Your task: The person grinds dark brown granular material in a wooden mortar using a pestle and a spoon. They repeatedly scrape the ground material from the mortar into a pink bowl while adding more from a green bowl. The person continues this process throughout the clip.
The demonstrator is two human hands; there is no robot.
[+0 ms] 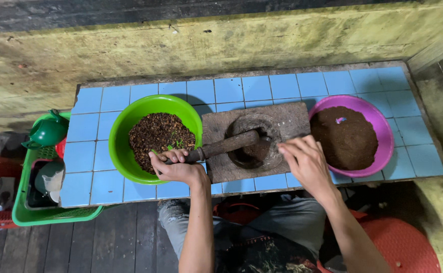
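My left hand grips the handle end of a dark stone pestle, whose head lies in the hollow of a flat stone mortar. Dark ground powder sits in that hollow. My right hand rests at the mortar's right front edge, fingers apart, touching the stone beside the hollow. Left of the mortar stands a green bowl of coarse brown spice pieces with a few green bits. To the right, a purple bowl holds fine dark brown powder.
Everything stands on a low blue-tiled bench against a stained yellow wall. A green plastic crate with a green kettle and dishes sits at the left. A red woven mat lies at the lower right; my knees are under the bench's front edge.
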